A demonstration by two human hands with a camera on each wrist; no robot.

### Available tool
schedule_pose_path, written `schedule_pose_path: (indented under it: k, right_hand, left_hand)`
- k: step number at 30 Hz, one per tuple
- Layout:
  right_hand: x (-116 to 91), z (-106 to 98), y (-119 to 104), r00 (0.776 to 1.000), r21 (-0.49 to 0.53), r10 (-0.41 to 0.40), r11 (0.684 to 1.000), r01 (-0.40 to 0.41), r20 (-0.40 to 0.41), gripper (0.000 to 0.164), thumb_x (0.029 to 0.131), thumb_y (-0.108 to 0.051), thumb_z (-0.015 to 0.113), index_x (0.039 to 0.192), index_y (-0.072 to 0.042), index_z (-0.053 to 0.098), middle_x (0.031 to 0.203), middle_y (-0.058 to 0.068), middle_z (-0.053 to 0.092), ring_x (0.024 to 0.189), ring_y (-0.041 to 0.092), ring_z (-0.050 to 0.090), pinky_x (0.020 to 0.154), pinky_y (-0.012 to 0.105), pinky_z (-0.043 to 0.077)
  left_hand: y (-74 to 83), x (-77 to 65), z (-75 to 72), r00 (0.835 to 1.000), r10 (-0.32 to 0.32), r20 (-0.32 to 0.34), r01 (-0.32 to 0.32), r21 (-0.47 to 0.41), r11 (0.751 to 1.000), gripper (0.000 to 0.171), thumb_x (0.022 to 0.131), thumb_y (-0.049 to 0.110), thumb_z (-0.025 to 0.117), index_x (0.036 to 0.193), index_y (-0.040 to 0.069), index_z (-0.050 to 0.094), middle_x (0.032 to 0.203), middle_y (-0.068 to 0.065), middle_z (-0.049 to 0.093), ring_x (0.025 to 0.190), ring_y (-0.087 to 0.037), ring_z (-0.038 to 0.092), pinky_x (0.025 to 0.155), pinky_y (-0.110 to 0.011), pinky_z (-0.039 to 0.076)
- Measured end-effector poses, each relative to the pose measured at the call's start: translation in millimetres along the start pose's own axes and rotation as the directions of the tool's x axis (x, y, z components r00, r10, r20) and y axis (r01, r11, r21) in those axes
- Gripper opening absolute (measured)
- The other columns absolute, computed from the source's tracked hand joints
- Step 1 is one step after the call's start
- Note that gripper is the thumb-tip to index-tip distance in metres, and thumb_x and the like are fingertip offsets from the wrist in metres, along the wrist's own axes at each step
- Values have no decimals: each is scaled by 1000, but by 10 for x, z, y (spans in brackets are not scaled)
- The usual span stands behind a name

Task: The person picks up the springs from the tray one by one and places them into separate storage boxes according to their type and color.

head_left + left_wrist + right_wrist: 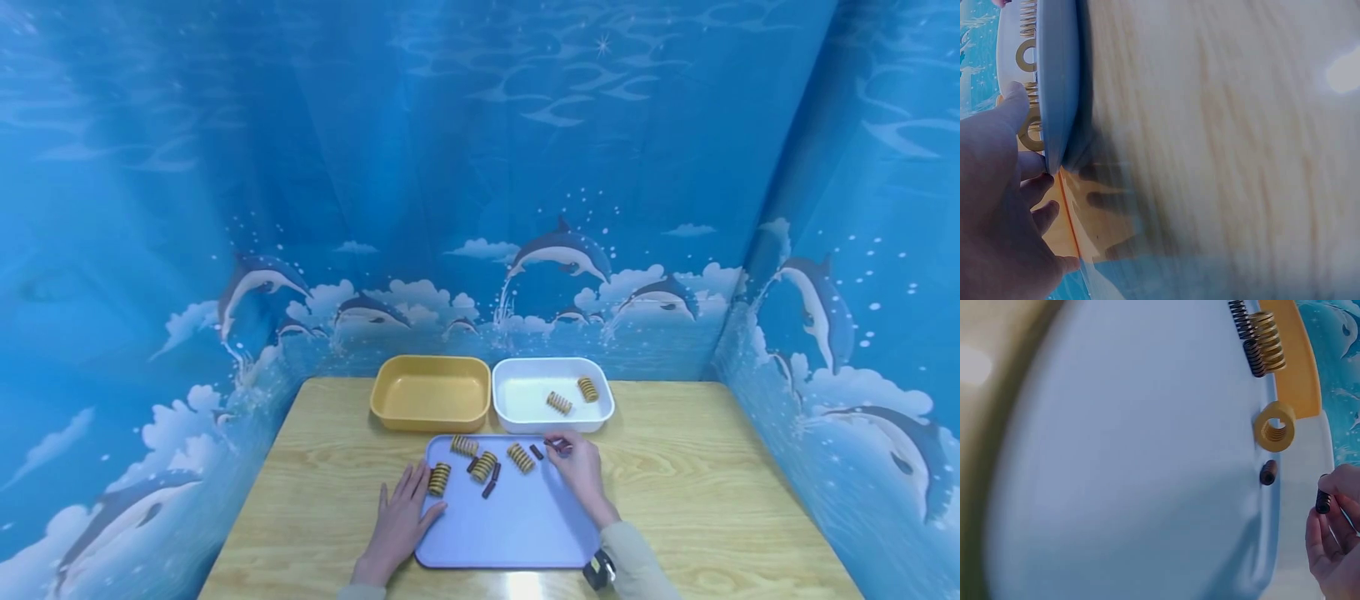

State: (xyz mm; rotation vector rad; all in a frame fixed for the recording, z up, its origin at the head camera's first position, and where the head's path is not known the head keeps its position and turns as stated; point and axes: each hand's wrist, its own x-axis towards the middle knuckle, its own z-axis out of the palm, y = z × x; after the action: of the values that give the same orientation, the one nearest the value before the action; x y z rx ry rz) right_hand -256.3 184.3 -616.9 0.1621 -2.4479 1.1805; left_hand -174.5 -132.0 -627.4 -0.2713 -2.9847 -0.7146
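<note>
A small dark spring [1323, 502] is pinched between the thumb and fingers of my right hand [581, 473], over the far right corner of the lavender tray [517, 533]. Close by on the tray lie another dark spring [536, 452] and a large yellow spring [521, 457]. My left hand [399, 521] rests at the tray's left edge with its fingers extended, nearest to a yellow spring [439, 479]. In the left wrist view the fingers touch the tray's rim [1060, 81]. More yellow springs [483, 467] and dark springs [489, 490] lie between the hands.
Behind the tray stand a yellow-orange bin [431, 425] on the left and a white bin [517, 423] on the right. Two yellow springs [558, 402] lie in the white one. A blue dolphin-print curtain [480, 208] surrounds the wooden table [697, 500].
</note>
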Motion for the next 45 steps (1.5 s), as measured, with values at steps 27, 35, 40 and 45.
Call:
schedule_pose_path:
  k: [27, 35, 40, 45]
  right_hand:
    - [522, 147, -406, 997, 64, -77, 995, 74, 33, 21, 78, 6, 79, 96, -4, 78, 90, 10, 76, 74, 24, 71, 70, 34, 62]
    - [726, 319, -631, 991, 114, -118, 987, 111, 61, 19, 79, 6, 78, 97, -2, 77, 90, 11, 76, 75, 26, 72, 70, 35, 62]
    - [861, 472, -799, 987, 130, -139, 983, 128, 82, 19, 80, 8, 76, 98, 1, 77, 91, 14, 75, 76, 28, 72, 70, 35, 63]
    - [965, 649, -905, 978, 112, -171, 981, 158, 122, 19, 82, 6, 74, 100, 0, 77, 90, 12, 75, 74, 24, 71, 68, 32, 62]
  left_hand:
    - [-115, -24, 1, 1000, -27, -4, 27, 7, 1000, 72, 98, 46, 61, 150, -2, 45, 158, -18, 41, 146, -43, 34, 113, -78, 16]
    - [-102, -47, -7, 1000, -13, -7, 13, 13, 1000, 72, 98, 47, 60, 149, -2, 45, 158, -17, 41, 146, -42, 35, 113, -78, 16]
    - [-71, -44, -3, 1000, -1, -6, 1, 7, 1000, 72, 98, 46, 61, 150, -2, 45, 158, -18, 41, 146, -43, 34, 113, -77, 15]
    - [-39, -25, 25, 1000, 20, -8, -20, 17, 1000, 72, 98, 46, 61, 149, -2, 45, 158, -17, 42, 146, -42, 36, 113, -77, 18]
